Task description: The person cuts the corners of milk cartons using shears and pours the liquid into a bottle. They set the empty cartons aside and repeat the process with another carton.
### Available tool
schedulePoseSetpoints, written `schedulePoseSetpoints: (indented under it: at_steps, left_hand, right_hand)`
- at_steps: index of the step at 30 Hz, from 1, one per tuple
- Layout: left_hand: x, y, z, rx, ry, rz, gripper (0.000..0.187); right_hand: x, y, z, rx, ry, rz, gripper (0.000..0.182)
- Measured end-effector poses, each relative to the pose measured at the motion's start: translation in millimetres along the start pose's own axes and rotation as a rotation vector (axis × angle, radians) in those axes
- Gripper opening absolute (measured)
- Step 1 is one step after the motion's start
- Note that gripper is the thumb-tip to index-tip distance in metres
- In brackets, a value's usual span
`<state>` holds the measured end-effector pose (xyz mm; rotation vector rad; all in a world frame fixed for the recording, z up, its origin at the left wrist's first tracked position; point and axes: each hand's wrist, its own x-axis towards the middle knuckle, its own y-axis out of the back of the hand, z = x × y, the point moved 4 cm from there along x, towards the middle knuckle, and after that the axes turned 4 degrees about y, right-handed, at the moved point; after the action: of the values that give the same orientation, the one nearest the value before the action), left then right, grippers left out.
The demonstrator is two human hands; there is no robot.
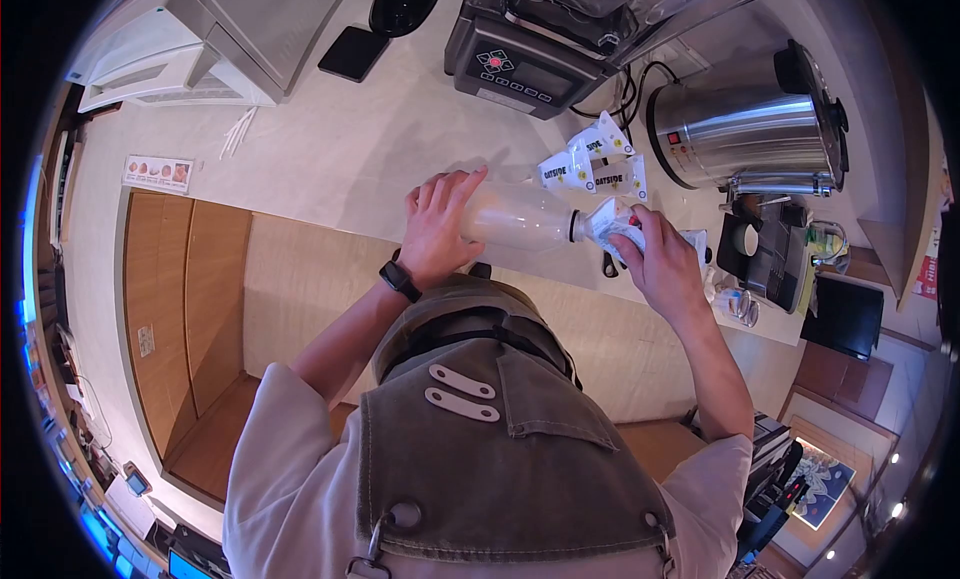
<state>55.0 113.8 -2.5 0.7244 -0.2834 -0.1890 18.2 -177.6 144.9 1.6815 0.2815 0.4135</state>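
Observation:
A translucent plastic bottle (520, 217) with a dark ring at its neck lies sideways over the counter's front edge. My left hand (440, 224) is wrapped round its base end, thumb and fingers on opposite sides. At the neck end, my right hand (655, 254) grips a crumpled white cloth or wipe (610, 222), which touches the bottle's neck. Behind the bottle stand several white cartons (568, 169) marked OATSIDE. A dark watch is on my left wrist.
A black machine (520, 74) with a button panel stands at the back. To its right is a steel urn (740, 129) with cables beside it. A black square pad (353, 54) lies at the back left. Glasses (738, 305) stand at the right edge.

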Motion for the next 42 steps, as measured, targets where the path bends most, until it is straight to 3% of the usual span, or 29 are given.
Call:
schedulePoseSetpoints:
  at_steps: [42]
  left_hand:
    - [-0.1,1.1,0.5,0.011,0.022,-0.020,0.112]
  right_hand:
    - [1.4,0.9,-0.9,0.020,-0.020,-0.007,0.044]
